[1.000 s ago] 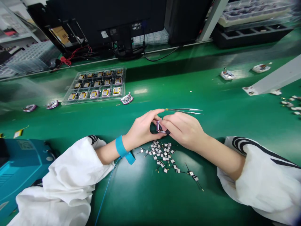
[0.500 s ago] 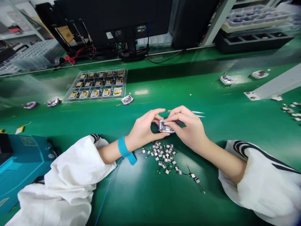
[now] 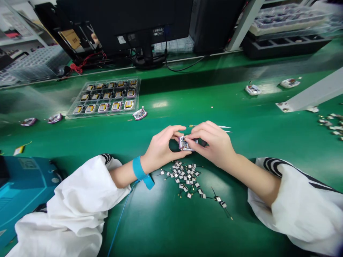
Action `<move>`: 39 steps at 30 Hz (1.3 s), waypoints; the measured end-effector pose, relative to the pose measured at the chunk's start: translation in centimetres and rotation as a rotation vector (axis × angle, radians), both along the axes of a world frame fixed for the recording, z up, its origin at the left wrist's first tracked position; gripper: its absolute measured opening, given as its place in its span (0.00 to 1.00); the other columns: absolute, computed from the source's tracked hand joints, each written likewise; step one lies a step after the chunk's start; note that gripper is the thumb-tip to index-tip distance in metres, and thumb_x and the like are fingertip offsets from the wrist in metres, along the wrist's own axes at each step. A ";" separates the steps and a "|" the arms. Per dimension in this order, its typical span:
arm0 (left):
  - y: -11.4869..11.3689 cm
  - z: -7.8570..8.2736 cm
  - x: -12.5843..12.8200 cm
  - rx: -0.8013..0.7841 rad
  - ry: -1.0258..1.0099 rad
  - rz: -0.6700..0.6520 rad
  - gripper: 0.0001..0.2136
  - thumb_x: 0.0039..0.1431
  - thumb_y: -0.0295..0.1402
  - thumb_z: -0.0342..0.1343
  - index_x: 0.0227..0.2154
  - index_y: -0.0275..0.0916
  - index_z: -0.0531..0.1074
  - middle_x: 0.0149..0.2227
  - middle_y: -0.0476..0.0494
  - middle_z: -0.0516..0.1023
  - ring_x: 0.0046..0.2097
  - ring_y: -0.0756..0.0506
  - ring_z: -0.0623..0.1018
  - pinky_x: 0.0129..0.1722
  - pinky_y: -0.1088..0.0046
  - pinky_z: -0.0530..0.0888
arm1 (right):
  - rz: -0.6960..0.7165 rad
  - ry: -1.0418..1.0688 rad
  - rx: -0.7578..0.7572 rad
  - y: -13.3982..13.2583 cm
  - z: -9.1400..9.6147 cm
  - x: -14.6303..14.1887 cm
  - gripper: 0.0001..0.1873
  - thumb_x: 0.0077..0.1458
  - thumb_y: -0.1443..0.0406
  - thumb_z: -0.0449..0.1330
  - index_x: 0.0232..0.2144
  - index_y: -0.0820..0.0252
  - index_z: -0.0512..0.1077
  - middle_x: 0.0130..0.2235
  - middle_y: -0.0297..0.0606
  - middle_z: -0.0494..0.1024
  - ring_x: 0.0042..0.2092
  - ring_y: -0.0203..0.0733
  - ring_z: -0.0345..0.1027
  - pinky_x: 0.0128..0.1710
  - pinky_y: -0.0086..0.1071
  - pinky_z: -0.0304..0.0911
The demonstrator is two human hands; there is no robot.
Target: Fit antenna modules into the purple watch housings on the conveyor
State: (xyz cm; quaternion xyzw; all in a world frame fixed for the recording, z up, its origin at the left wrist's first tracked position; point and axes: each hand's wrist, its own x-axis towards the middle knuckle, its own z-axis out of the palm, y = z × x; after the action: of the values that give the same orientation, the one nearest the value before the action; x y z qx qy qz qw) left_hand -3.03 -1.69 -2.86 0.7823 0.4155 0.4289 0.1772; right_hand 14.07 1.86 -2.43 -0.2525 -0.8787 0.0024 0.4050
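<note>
Two bare hands meet over the green bench mat [image 3: 268,142]. The left hand [image 3: 162,150] and the right hand [image 3: 211,144] are both closed in narrow, and together they hold a small circuit board with a purple rim [image 3: 185,144]. The board seems lifted a little off the mat. The fingers cover part of it, so I cannot tell just what they press on. The step in hand looks like close work on this one board, and any next move calls for slow, small finger moves.

Just below the hands lies a pile of tiny silver parts [image 3: 184,178], so there is little room to go down. More open mat lies to the right. Just past the fingertips rest steel tweezers [image 3: 224,127], with the tips pointing right. Farther off sits a clear plastic tray [image 3: 102,114] of yellow batteries [image 3: 128,104], with another board [image 3: 139,114] by its edge.
</note>
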 end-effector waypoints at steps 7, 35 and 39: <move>0.1 -0.2 -0.2 -0.020 0.024 -0.020 0.23 0.43 0.36 0.63 0.42 0.38 0.63 0.34 0.49 0.74 0.35 0.51 0.75 0.37 0.77 0.73 | -0.002 -0.088 -0.001 0.1 -0.1 0.1 0.06 0.52 0.68 0.55 0.23 0.62 0.68 0.26 0.36 0.71 0.31 0.34 0.61 0.30 0.29 0.59; 4.5 -0.4 -9.7 0.071 -0.332 0.569 0.25 0.43 0.35 0.62 0.43 0.37 0.59 0.38 0.43 0.71 0.40 0.49 0.75 0.40 0.72 0.74 | 0.189 -0.491 -0.151 10.9 3.6 -12.9 0.15 0.54 0.68 0.52 0.45 0.68 0.63 0.41 0.43 0.70 0.41 0.38 0.63 0.39 0.34 0.62; 5.7 -0.6 -13.3 0.152 -0.352 0.718 0.23 0.43 0.35 0.62 0.42 0.36 0.59 0.38 0.42 0.71 0.40 0.49 0.75 0.41 0.71 0.73 | 0.263 -0.552 -0.255 12.6 1.2 -17.4 0.18 0.55 0.59 0.52 0.45 0.63 0.63 0.44 0.40 0.68 0.42 0.37 0.65 0.41 0.38 0.64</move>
State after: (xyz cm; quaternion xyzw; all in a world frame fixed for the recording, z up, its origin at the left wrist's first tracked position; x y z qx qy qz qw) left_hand -16.35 3.96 -3.44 0.5130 0.5928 0.6203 0.0260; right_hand -3.34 14.48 -1.21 -0.1769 -0.9730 0.0961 0.1131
